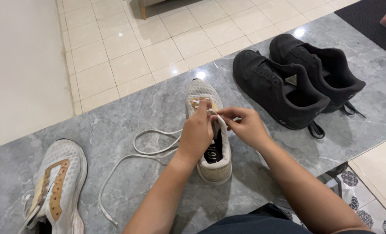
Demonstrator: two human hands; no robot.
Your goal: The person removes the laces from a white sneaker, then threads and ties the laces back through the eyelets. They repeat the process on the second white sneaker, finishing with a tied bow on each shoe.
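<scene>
The shoe under my fingers [206,130] is cream mesh with tan eyelet trim, its lace [134,158] off-white, like its twin [56,190]. The 2 other shoes [297,82] are black all over. My table [115,117] is grey marble with pale veins, the floor tiles [149,39] cream.

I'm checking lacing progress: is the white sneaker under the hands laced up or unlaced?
Mostly unlaced: its white shoelace trails loose across the grey table beside the sneaker.
</scene>
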